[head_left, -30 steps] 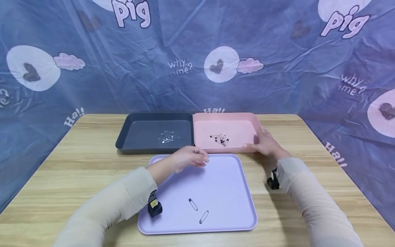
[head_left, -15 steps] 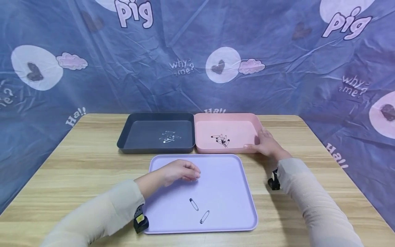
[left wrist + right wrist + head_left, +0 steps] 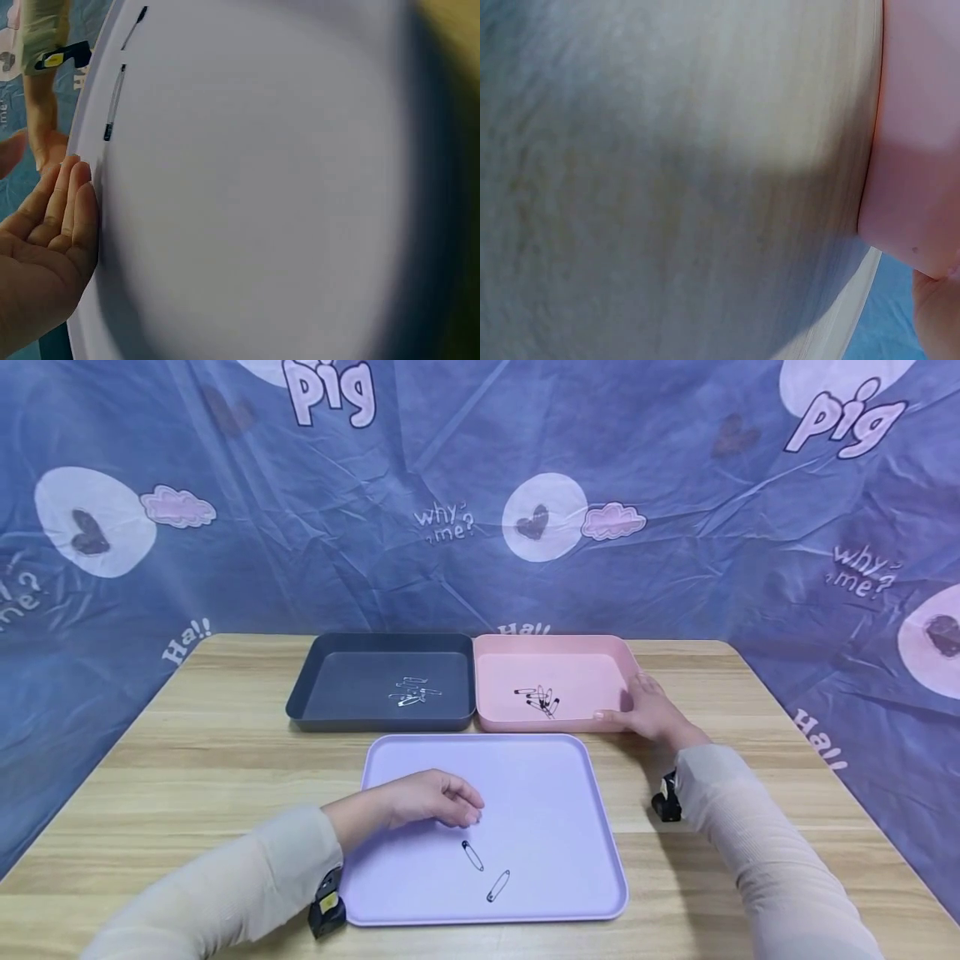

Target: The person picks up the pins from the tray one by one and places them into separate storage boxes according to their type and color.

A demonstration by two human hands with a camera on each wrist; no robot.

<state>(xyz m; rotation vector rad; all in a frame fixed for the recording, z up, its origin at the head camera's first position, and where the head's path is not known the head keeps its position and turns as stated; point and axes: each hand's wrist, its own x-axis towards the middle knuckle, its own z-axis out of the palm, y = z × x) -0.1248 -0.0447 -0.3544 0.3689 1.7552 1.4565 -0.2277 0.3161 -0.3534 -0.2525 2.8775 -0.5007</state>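
My left hand hovers over the lilac tray, fingers loosely bent and nothing between them; its palm and fingers show in the left wrist view. Just below its fingertips lies a black-headed safety pin, with a second safety pin nearer the tray's front edge. At the front right corner of the pink tray, my right hand grips the wall, thumb at the front rim and fingers along the right side. Several black-headed safety pins lie in a heap inside the pink tray.
A dark grey tray stands against the pink tray's left side, holding several silver safety pins. Both trays sit at the back of the wooden table, behind the lilac tray. A blue printed cloth hangs behind the table.
My left hand has come back from the front of the dark and pink trays, moving toward me and slightly left over the lilac tray. The right hand keeps its place at the pink tray.
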